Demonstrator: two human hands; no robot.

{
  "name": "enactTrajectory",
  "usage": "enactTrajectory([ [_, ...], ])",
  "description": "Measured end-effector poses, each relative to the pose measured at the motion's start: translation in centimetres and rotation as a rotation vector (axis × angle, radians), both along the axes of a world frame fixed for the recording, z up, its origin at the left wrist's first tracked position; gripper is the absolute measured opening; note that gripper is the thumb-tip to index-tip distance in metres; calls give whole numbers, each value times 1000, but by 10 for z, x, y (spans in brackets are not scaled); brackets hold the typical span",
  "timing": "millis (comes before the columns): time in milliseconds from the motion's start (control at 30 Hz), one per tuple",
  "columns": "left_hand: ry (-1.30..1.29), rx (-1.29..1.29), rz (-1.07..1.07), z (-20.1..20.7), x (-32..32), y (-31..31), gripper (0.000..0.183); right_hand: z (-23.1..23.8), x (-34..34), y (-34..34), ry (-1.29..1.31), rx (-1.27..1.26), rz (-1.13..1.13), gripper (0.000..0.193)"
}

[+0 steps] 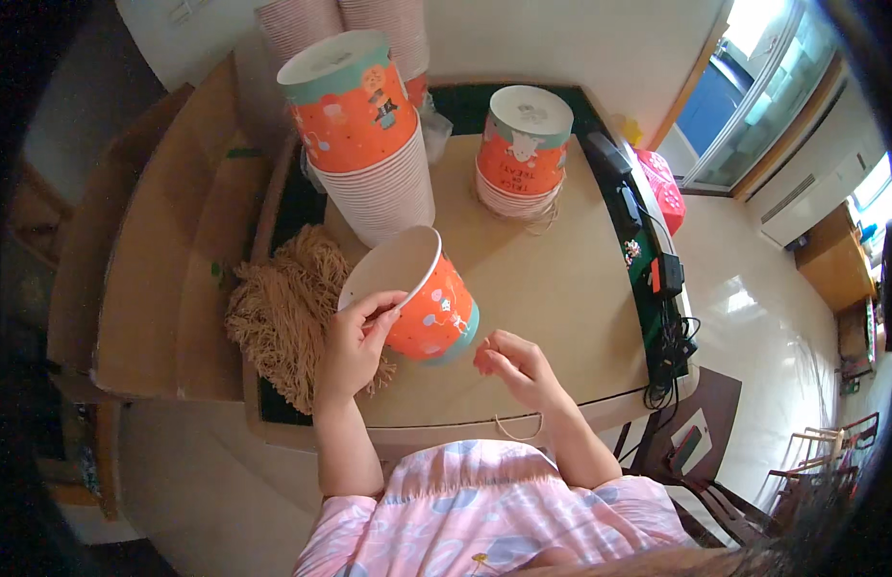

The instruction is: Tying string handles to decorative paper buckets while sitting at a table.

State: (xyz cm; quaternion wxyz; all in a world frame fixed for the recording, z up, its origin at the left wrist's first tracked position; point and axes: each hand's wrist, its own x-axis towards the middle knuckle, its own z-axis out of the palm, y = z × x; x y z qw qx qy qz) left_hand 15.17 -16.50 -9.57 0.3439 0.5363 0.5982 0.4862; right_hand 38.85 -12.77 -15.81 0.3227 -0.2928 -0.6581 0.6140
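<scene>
An orange paper bucket (429,313) with a teal band and white cartoon prints tilts over the table, its open white mouth toward the upper left. My left hand (359,332) grips it at the rim, thumb outside and fingers by the edge. Just right of its base is my right hand (518,365), closed with thumb and fingertips pressed together. A thin beige cord (516,438) loops below that wrist at the table edge; it seems to run up to the pinched fingers, which hide its end. A heap of beige cords (297,308) lies left of the bucket.
Behind stands a tall stack of nested paper buckets (374,183), upside down. A shorter inverted stack (525,144) has cord around its bottom. Wrapped pink-white stacks (302,27) rise at the back. Cardboard boxes (167,250) flank the table (581,317); black cables (669,356) line its right edge.
</scene>
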Motion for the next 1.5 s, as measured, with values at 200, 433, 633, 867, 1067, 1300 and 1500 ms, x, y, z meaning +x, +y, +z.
enactTrajectory([
  [200, 307, 82, -280, 2, -17, -11, 16, 15, -5, 10, 158, 265, -230, 16],
  [433, 280, 42, -348, -8, -6, -12, 17, 31, -6, 38, -32, 451, -95, 12],
  [633, 493, -9, -171, -29, 46, 8, 18, 20, -21, 28, 17, 437, -196, 13],
  [867, 23, -60, -188, -18, 54, 49, 21, -29, -12, 19, 55, 429, -377, 8],
  [1067, -382, -167, -343, -26, 56, 69, 25, -38, -4, 23, 64, 496, -363, 9],
  [1300, -273, -210, -315, -23, 75, 80, 20, -35, 0, 20, 63, 591, -412, 11],
  [1500, -189, -189, -309, -24, 87, 84, 22, -30, 6, 15, -32, 678, -432, 15],
])
